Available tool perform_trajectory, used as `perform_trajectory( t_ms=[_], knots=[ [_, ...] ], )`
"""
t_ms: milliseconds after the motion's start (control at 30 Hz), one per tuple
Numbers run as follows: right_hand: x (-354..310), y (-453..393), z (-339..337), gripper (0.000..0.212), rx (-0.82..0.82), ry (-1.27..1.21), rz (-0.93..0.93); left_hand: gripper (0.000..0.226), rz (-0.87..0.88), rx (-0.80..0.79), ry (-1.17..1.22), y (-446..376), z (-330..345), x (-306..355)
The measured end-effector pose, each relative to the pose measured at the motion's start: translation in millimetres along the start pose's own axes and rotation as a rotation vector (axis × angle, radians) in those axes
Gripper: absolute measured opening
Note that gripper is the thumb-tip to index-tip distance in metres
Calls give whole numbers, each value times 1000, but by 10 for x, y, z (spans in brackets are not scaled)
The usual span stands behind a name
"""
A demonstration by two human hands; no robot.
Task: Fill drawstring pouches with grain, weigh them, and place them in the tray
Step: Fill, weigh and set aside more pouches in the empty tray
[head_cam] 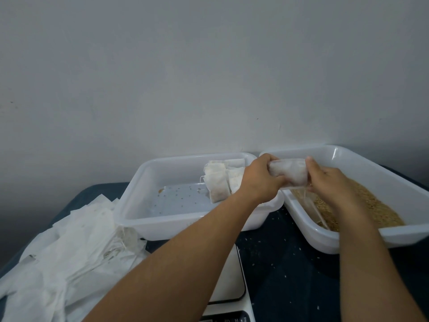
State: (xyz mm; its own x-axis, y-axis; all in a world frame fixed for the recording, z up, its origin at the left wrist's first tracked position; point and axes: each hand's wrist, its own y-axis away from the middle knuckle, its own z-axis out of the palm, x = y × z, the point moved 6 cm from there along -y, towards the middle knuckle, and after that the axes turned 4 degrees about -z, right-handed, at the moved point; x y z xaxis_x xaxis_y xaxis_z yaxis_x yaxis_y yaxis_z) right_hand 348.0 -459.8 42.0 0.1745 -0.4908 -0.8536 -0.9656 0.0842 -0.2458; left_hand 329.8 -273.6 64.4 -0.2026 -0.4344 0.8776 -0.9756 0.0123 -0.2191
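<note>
Scale (228,287) nearest, empty pouches (76,247) heaped at left. Left hand (260,176) and right hand (329,180) both grip one filled pouch (287,173), held above the gap between trays. Behind: filled pouches (220,180) in left tray (130,219), grain (371,205) in right tray (394,180).

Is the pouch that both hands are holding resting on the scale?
No: the left hand and right hand hold the pouch up above the grain tray, while the scale sits nearer, under the left forearm.
</note>
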Motion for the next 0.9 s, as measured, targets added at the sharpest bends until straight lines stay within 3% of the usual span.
perform_trajectory(
  t_ms=[133, 267, 467, 633, 733, 900],
  knots=[
    [-22, -2, 31, 70, -53, -81, 23, 36, 2, 2, 9, 10, -9, -6],
    [-64, 8, -12, 57, 35, 84, -27, 34, -1, 4, 3, 15, -14, -13],
    [-47, -4, 11, 60, 21, 85, -9, 34, -8, 11, 19, 19, -20, -39],
    [-14, 5, 42, 67, -40, -61, 37, 33, -1, 18, 15, 23, -16, -50],
    [-35, 11, -10, 68, 36, 38, 41, 33, 3, 23, 17, 24, -22, -41],
    [-45, 49, 42, 67, -49, 48, 59, 32, 6, 14, 24, 49, -13, -21]
  ],
)
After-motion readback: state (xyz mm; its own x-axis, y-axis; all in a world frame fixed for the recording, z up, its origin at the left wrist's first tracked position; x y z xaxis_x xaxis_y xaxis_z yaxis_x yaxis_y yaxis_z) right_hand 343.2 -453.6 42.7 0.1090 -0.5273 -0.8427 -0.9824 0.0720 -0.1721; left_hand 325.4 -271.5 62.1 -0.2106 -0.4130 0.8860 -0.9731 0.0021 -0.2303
